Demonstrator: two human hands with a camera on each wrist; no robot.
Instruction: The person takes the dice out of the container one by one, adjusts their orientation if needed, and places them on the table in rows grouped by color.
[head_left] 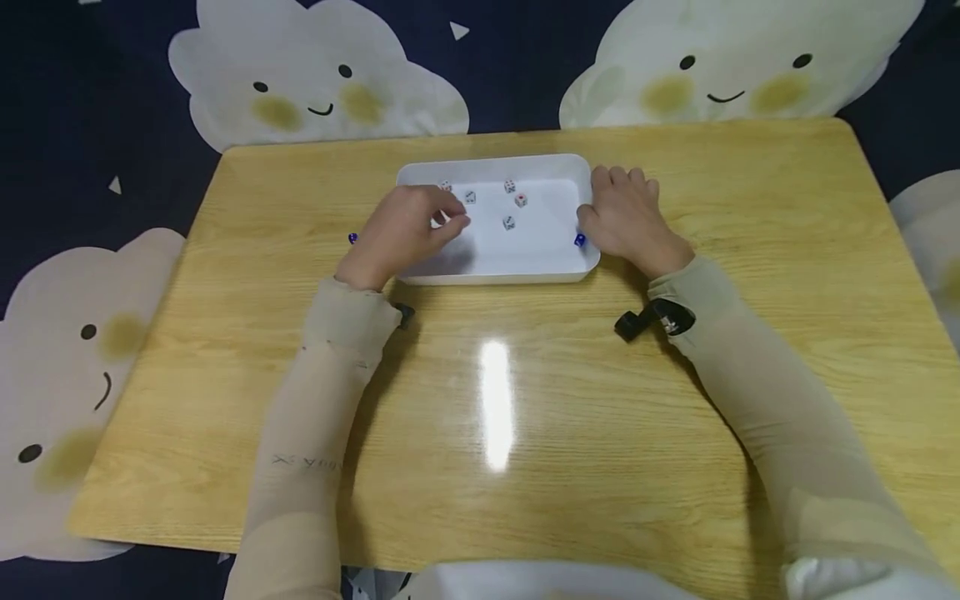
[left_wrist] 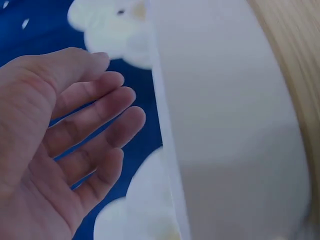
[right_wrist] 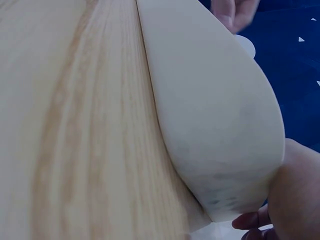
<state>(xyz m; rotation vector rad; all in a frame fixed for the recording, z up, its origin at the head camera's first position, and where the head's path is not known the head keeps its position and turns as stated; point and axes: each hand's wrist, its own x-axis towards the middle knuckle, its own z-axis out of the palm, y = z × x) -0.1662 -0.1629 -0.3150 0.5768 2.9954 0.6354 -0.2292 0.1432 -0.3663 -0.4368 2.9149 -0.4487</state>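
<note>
A shallow white tray [head_left: 491, 271] lies on the table with several white dice [head_left: 509, 222] inside. My left hand [head_left: 408, 229] hovers over the tray's left part, fingers loosely bent, thumb near the fingertips. In the left wrist view, the left hand [left_wrist: 75, 125] holds nothing. At the tray's right end, my right hand [head_left: 630, 212] grips the rim, thumb toward the inside. The right wrist view has the right hand [right_wrist: 297, 192] against the tray's end wall [right_wrist: 220, 100], some fingers hidden. A blue die [head_left: 580, 239] lies by the right thumb.
Another blue die [head_left: 352, 238] shows left of the tray, beside the left wrist. The wooden table [head_left: 562, 417] extends around the tray. Dark cloth with cloud shapes [head_left: 322, 75] borders the far edge. Wrist cameras [head_left: 633, 325] are strapped to both sleeves.
</note>
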